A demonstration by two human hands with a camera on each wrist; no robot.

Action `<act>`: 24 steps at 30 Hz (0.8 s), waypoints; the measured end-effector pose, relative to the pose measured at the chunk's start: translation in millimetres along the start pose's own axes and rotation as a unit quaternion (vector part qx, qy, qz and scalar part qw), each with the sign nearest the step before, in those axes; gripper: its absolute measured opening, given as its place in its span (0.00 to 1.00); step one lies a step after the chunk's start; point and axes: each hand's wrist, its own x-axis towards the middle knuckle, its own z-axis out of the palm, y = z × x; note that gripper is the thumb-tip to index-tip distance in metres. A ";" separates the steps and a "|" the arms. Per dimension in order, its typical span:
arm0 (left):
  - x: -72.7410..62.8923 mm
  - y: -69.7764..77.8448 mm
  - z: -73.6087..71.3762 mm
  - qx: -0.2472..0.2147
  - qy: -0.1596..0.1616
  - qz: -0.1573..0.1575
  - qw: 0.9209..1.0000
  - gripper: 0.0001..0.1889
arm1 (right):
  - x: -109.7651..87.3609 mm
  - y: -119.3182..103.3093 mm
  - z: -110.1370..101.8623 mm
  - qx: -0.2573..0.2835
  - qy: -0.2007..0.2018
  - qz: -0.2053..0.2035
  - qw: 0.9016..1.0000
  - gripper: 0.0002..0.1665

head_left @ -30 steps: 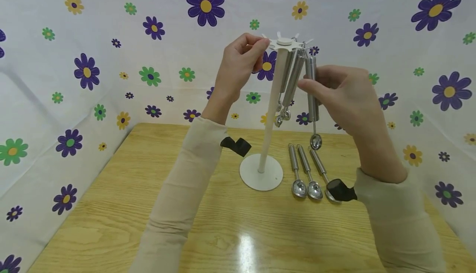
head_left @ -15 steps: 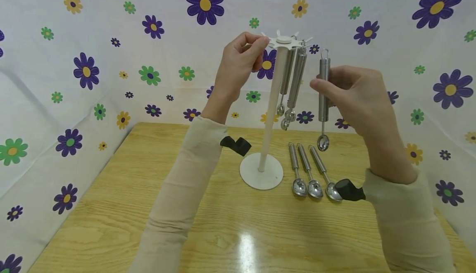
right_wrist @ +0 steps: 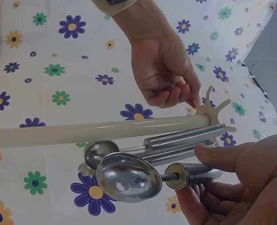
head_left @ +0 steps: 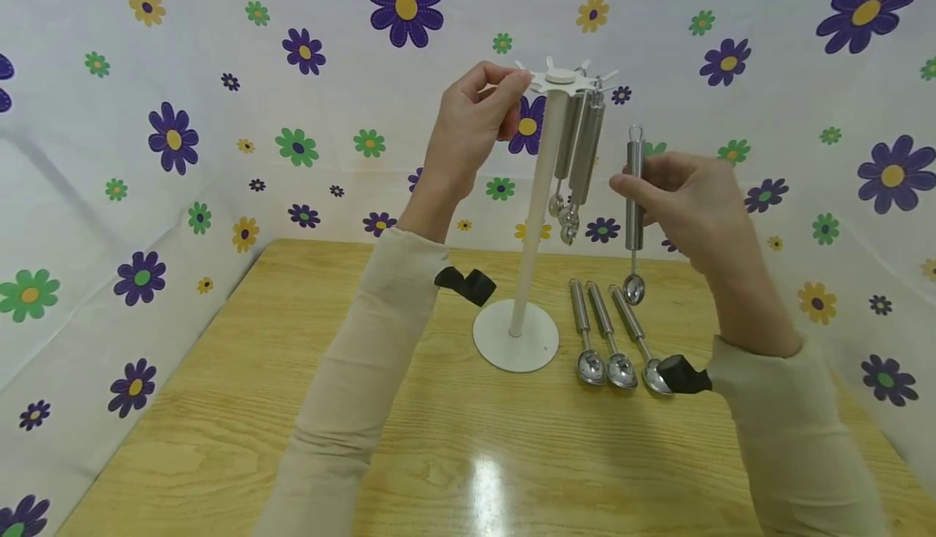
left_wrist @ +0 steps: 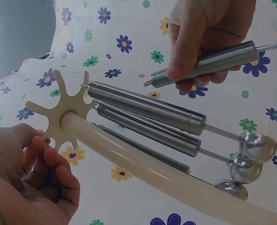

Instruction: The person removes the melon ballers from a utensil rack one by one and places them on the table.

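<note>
A white hanging stand (head_left: 537,220) with a round base and a star-shaped hook top (left_wrist: 63,101) stands on the table. My left hand (head_left: 471,119) pinches one of the top's arms between thumb and fingers. To the right, my right hand (head_left: 695,204) grips a steel scoop (head_left: 634,196) by its handle, loop up and bowl down, apart from the hooks. In the right wrist view, the bowl of that scoop (right_wrist: 129,178) faces the camera. Three similar hanging scoops (left_wrist: 148,108) dangle by their loops from the stand's right side.
Three larger steel scoops (head_left: 591,366) lie side by side on the wooden table (head_left: 409,456), right of the stand's base (head_left: 515,358). A flower-print cloth (head_left: 329,98) encloses the back and sides. Black camera mounts (head_left: 478,287) sit at both sleeves.
My right hand has taken the scoop off the stand's hook, moved it to the right, then lowered it slightly. The remaining hanging scoops have swung a little. My left hand stays on the top.
</note>
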 end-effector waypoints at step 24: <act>-0.1 -2.0 0.2 -0.009 0.001 -0.001 1.000 0.07 | 4.0 82.6 61.9 0.022 -0.146 0.096 0.984 0.34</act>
